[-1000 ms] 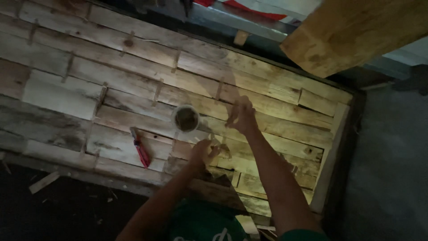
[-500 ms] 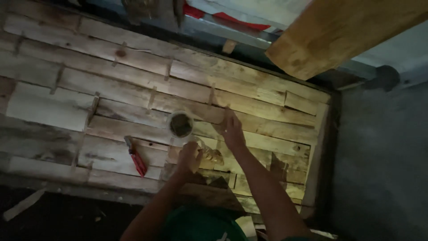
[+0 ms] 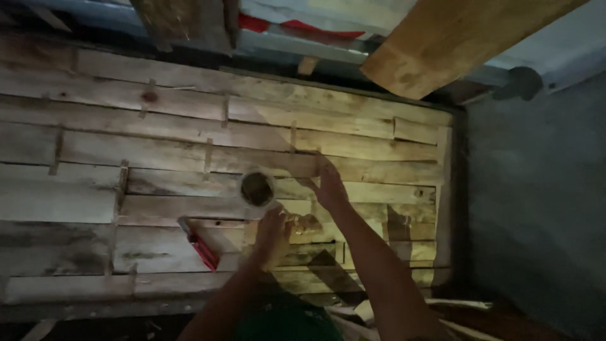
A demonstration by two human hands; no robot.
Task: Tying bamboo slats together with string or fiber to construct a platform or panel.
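The left hand (image 3: 273, 230) now rests lower on the slatted pale-wood panel (image 3: 158, 145), at six o'clock of the small round white-rimmed container with dark contents (image 3: 257, 188); whether its fingers are closed I cannot tell. The right hand (image 3: 329, 184), fingers spread flat on a slat, has drawn in to three o'clock of the container. A red-handled tool (image 3: 199, 245) lies at seven o'clock, untouched.

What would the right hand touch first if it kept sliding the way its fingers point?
Probably only more planks: the right hand points up-left across the wooden panel; the small round container sits just left of that line.
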